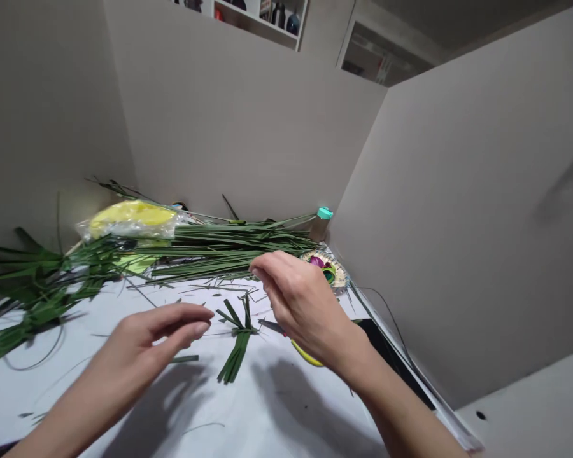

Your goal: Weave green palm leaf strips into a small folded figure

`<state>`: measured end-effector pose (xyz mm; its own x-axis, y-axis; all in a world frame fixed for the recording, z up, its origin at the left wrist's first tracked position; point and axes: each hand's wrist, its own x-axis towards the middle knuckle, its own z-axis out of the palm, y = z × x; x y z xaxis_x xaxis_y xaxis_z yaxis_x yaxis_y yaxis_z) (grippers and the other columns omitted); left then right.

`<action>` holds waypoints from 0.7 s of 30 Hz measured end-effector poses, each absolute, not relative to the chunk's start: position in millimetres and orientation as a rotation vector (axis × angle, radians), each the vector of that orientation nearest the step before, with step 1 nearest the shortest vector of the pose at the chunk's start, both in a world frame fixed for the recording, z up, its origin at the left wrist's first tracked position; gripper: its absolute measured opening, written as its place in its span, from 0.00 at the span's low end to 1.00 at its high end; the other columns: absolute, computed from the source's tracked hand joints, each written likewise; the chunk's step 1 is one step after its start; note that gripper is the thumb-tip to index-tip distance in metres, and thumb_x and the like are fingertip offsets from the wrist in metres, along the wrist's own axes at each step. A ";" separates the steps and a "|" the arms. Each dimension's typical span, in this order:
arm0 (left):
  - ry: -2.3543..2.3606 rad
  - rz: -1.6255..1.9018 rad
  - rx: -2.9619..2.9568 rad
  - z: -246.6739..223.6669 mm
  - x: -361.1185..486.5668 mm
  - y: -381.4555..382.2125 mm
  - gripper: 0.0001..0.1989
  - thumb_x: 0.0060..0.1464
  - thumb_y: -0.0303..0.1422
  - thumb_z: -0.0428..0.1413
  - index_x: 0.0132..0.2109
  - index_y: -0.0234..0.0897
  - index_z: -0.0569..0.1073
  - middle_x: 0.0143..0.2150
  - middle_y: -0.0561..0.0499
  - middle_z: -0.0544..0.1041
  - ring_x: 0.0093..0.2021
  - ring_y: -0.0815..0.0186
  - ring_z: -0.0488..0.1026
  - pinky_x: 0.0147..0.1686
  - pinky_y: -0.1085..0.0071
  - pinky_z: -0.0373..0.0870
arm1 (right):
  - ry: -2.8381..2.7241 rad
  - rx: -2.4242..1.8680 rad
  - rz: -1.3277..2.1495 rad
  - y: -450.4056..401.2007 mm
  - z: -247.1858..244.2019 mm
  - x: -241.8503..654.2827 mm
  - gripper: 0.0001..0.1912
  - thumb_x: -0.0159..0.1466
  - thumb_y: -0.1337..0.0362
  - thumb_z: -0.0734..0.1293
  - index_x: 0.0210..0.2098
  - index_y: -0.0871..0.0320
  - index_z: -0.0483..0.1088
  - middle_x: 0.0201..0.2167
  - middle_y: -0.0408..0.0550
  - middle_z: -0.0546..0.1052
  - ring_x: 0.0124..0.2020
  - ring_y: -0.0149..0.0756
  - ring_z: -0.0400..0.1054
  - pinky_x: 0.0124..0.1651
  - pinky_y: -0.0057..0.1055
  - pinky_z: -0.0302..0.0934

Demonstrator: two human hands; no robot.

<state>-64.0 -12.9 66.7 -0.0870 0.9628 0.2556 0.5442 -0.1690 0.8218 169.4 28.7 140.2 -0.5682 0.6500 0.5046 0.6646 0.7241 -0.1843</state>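
A small woven green leaf piece (pixel 237 343) lies on the white table covering, with short strips fanning out at both ends of its knot. My left hand (pixel 155 337) hovers to its left, thumb and fingers apart with nothing between them. Above and to the right of the piece, my right hand (pixel 303 305) is raised with loosely bent fingers; its thumb is hidden, and I see nothing held. Beneath the right hand are scissors with a yellow handle (pixel 307 354), partly covered by it. A short cut strip (pixel 185 359) rests near my left fingertips.
Long green leaf blades (pixel 233 245) lie in a pile along the back. Woven leaf pieces (pixel 38 299) crowd the left. A yellow item in clear plastic (pixel 134 219), a teal-capped bottle (pixel 322 222), a plate with rolls (pixel 341 280) and a black flat object (pixel 396 362) surround the workspace.
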 end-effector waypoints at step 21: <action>1.226 0.702 1.964 7.5 -23.3 96.5 0.11 0.64 0.40 0.62 0.45 0.36 0.78 0.43 0.50 0.82 0.40 0.59 0.81 0.42 0.56 0.80 | -2.327 -0.906 -0.154 80.1 122.3 168.0 0.03 0.72 0.71 0.67 0.42 0.61 0.74 0.37 0.43 0.77 0.38 0.33 0.74 0.42 0.33 0.73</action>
